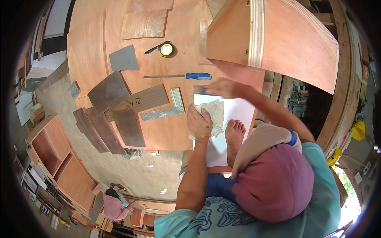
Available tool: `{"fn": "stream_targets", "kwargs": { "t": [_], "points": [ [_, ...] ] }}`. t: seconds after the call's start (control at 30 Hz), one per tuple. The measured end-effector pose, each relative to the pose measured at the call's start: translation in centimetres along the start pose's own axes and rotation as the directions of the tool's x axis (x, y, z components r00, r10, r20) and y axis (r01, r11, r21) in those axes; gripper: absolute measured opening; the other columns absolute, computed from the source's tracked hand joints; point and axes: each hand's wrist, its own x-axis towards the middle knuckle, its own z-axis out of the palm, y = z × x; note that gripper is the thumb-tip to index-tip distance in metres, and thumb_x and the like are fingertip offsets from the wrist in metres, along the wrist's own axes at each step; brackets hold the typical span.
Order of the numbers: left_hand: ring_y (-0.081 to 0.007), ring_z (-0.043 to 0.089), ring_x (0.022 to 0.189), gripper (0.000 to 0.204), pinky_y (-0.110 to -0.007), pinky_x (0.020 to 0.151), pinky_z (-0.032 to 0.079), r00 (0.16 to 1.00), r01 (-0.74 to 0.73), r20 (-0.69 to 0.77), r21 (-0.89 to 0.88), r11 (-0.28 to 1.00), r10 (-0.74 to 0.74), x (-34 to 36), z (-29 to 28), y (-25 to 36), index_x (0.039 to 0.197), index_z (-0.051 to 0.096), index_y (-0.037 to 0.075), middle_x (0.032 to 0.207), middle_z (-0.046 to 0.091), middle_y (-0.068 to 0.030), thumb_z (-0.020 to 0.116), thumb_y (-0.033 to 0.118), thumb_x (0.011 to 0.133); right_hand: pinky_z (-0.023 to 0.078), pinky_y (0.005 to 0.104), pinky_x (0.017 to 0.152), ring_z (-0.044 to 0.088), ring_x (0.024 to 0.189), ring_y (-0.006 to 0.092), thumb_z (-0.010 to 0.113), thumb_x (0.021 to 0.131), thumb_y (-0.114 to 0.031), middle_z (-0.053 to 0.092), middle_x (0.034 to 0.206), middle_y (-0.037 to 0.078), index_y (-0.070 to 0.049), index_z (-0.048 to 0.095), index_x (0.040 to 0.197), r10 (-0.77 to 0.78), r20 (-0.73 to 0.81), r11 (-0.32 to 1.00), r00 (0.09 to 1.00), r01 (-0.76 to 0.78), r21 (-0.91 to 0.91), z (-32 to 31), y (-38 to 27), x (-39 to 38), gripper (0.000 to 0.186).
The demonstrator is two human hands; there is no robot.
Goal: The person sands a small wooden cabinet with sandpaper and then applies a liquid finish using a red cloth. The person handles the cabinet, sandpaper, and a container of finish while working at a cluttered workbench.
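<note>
The left hand, thumb spread, covers crumpled beige cloth on the flat white panel, perhaps bracing it; at the panel's far end, I cannot tell the blurred right hand's grip.

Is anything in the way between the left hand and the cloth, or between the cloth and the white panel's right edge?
Nothing visible separates the left hand from the cloth; they touch. Toward the right edge, a bare foot on the white panel blocks the nearer part; farther off, bare panel shows.
</note>
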Motion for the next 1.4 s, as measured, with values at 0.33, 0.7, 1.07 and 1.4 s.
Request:
{"fn": "stream_targets", "kwargs": {
  "t": [0.33,0.7,1.07,1.4],
  "points": [
    [-0.0428,0.056,0.104,0.051,-0.049,0.088,0.045,1.0,-0.007,0.004,0.019,1.0,0.007,0.4,0.0,0.5,0.132,0.044,-0.005,0.116,0.057,-0.0253,0.051,0.026,0.093,0.047,0.0431,0.094,0.061,0.107,0.0337,0.044,0.102,-0.042,0.061,0.132,0.014,-0.008,0.061,0.131,-0.16,-0.076,0.983,0.984,0.151,-0.106,2.9,-3.3,5.9,0.048],
    [-0.0419,0.056,0.105,0.05,-0.049,0.089,0.045,0.999,-0.023,-0.041,0.017,1.0,0.024,0.0,0.1,-0.1,0.132,0.044,-0.002,0.115,0.057,-0.0236,0.053,0.025,0.091,0.045,0.0408,0.101,0.06,0.112,0.0338,0.052,0.099,-0.039,0.066,0.12,0.017,-0.009,0.061,0.131,0.545,0.091,0.829,0.833,-0.521,-0.203,-9.1,4.1,-20.5,0.045],
    [-0.0427,0.056,0.103,0.052,-0.049,0.086,0.046,0.995,-0.006,-0.099,0.151,0.989,0.022,-0.5,1.8,-0.9,0.132,0.045,-0.003,0.114,0.057,-0.0244,0.054,0.027,0.091,0.045,0.0432,0.098,0.059,0.108,0.0344,0.054,0.099,-0.037,0.065,0.119,0.02,-0.002,0.062,0.127,0.303,-0.057,0.922,0.951,-0.308,-0.233,-7.0,2.4,-14.7,0.045],
    [-0.0406,0.055,0.105,0.05,-0.048,0.088,0.046,1.0,-0.017,0.024,0.003,1.0,0.017,0.4,-0.6,0.7,0.132,0.043,-0.002,0.12,0.056,-0.0231,0.055,0.025,0.091,0.037,0.0416,0.106,0.05,0.122,0.0343,0.044,0.1,-0.05,0.059,0.135,0.01,-0.014,0.057,0.137,0.021,0.083,0.997,0.996,-0.027,0.066,1.3,-4.2,5.0,0.053]
  ]
}}
